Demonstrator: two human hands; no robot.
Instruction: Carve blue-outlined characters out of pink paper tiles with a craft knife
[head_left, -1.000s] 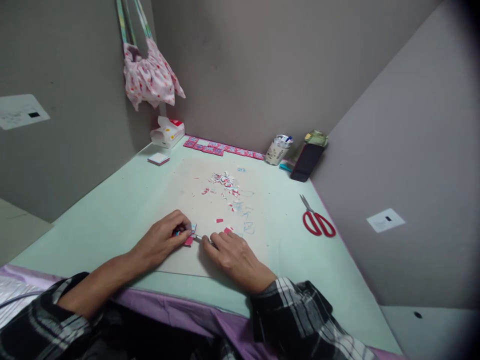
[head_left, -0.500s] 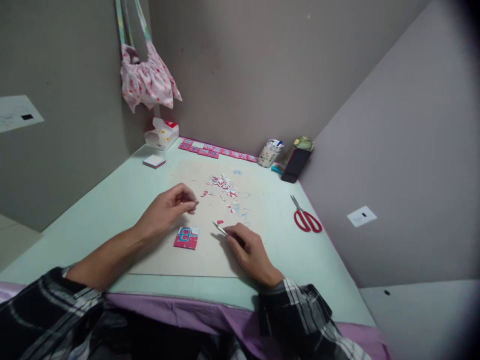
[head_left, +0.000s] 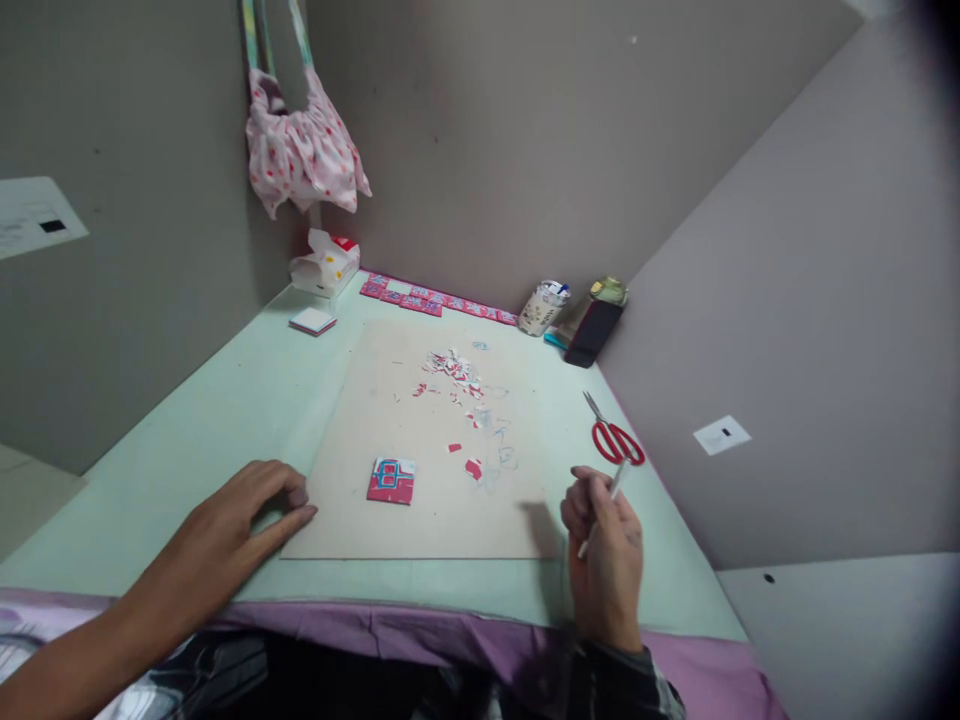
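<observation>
My left hand [head_left: 255,515] is at the left edge of the beige board [head_left: 345,400], thumb and forefinger closed together on its rim. My right hand [head_left: 607,540] is raised off the board's right side, fingers wrapped round a slim white craft knife [head_left: 617,480] that points up and away. On the board lies a red square card [head_left: 391,481] with a blue-outlined character and a white strip along its top. Small red scraps [head_left: 473,468] are right of the card, and a heap of red and white paper shreds [head_left: 454,368] lies farther back.
Red-handled scissors [head_left: 616,440] rest on the pale green table [head_left: 225,430] at right. Behind are a pen cup [head_left: 544,310], a dark phone [head_left: 594,332] leaning on a green-topped bottle, a row of red cards [head_left: 457,303], an opened white box [head_left: 327,265] and a card stack [head_left: 313,320].
My left hand has come down from above the card to the board's left edge. My right hand has swung right, lifting the craft knife away. The board and card sit slightly farther right.
</observation>
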